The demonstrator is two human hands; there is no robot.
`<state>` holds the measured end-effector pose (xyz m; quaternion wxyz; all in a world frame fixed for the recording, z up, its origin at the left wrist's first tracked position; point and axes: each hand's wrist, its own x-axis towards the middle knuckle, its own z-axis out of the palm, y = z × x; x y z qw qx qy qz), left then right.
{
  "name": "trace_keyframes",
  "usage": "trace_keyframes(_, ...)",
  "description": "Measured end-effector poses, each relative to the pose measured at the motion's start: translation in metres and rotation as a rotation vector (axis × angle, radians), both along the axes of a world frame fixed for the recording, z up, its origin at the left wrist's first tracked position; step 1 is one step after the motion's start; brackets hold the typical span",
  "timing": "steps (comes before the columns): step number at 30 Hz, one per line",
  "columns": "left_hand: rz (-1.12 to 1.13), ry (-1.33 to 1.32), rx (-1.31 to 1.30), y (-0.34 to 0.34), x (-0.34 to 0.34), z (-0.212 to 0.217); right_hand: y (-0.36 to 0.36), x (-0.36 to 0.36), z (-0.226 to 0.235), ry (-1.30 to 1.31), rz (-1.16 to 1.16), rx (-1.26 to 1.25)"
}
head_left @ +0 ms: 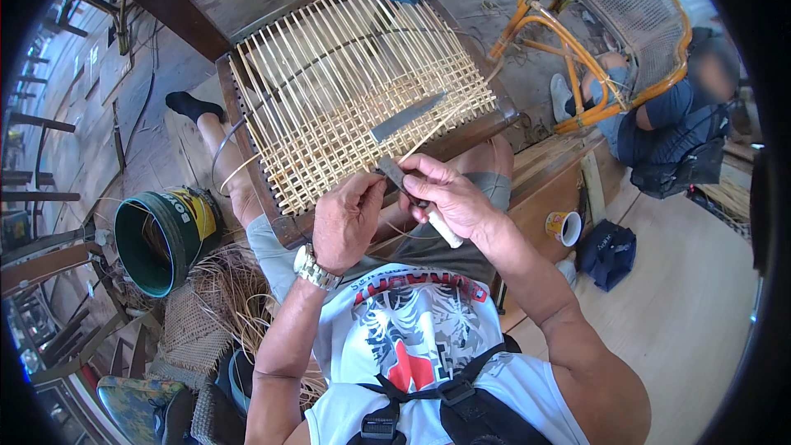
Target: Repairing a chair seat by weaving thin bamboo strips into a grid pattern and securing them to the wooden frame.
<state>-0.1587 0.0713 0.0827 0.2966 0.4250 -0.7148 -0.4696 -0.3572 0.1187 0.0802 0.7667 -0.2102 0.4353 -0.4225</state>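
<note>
In the head view, a partly woven cane chair seat [342, 144] lies toward 11 o'clock from the hands, close-laced at its near side and open-stranded farther off. The right hand [445, 194] is curled firmly around a short knife [393, 171], its dark blade toward 11 o'clock and its pale handle [446, 231] toward 5 o'clock. The left hand [350, 218] is narrow, fingertips bunched just beside the blade; whether it pinches a strand, I cannot tell.

The knife should be light and rigid, the handle dry and easy to grip; take it there, since the blade may be sharp. A loose cane strand [435, 128], running toward 1 o'clock, looks thin, springy and somewhat slick, apt to split if kinked; a pinch near its end would suit. The laced seat should give slightly, while its dark wooden rail [464, 136] looks stiff and heavy, the better place to lift. A flat grey strip [408, 118], perhaps metal, rests on the weave toward 12 o'clock, likely stiff and best lifted by its edges.
</note>
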Motion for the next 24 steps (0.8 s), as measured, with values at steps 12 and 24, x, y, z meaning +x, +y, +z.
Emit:
trace_keyframes(12, -0.024, -0.077, -0.071, 0.024, 0.029, 0.011, -0.005, -0.036, 0.005, 0.127, -0.135, 0.036)
trace_keyframes(24, -0.003, -0.188, -0.123, 0.062, 0.087, 0.026, -0.017, -0.074, 0.029, 0.23, -0.131, 0.038)
